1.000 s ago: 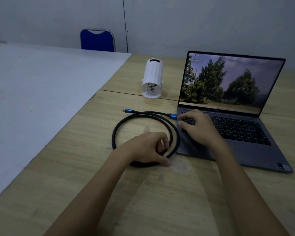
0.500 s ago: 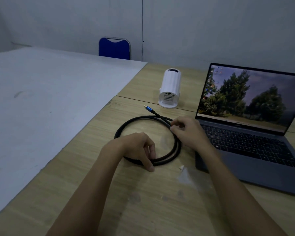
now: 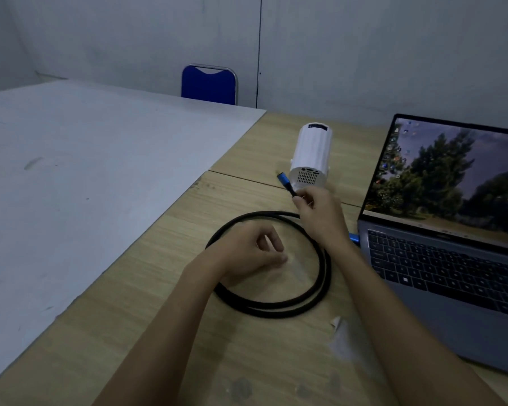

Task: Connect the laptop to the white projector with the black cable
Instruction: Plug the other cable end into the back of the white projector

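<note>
The black cable (image 3: 276, 307) lies coiled in a ring on the wooden table (image 3: 165, 332). My right hand (image 3: 320, 213) pinches the cable just behind its free blue plug (image 3: 283, 180) and holds it in the air, close to the left of the white projector (image 3: 313, 155). The projector's ported rear face points toward me. The cable's other blue plug (image 3: 354, 238) sits at the left edge of the open grey laptop (image 3: 452, 273), whose screen is lit. My left hand (image 3: 247, 254) rests loosely curled over the left of the coil, holding nothing.
A large white board (image 3: 85, 186) covers the table's left half. A blue chair (image 3: 208, 85) stands behind the table against the grey wall. A torn scrap of tape (image 3: 339, 332) sticks to the wood near the laptop's front corner.
My right hand left the laptop's side, took hold of the free end of the cable and lifted its plug up beside the projector. My left hand eased off the coil.
</note>
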